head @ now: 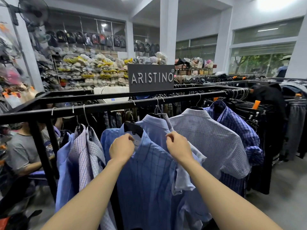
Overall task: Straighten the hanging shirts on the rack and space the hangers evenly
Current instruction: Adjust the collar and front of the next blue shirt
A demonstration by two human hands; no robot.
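Observation:
Several shirts hang on a black rack rail. In the middle hangs a blue checked shirt on a black hanger that sits tilted. My left hand pinches its collar on the left side. My right hand grips the fabric at its right shoulder, where a pale blue shirt hangs just behind. To the right hang a white checked shirt and a dark blue plaid shirt. At the left, a lilac checked shirt and a plain blue shirt are bunched together.
A dark brand sign stands on the rack top. A seated person in a grey T-shirt is at the left behind the rack post. Racks of dark trousers fill the right. Grey floor lies at the right.

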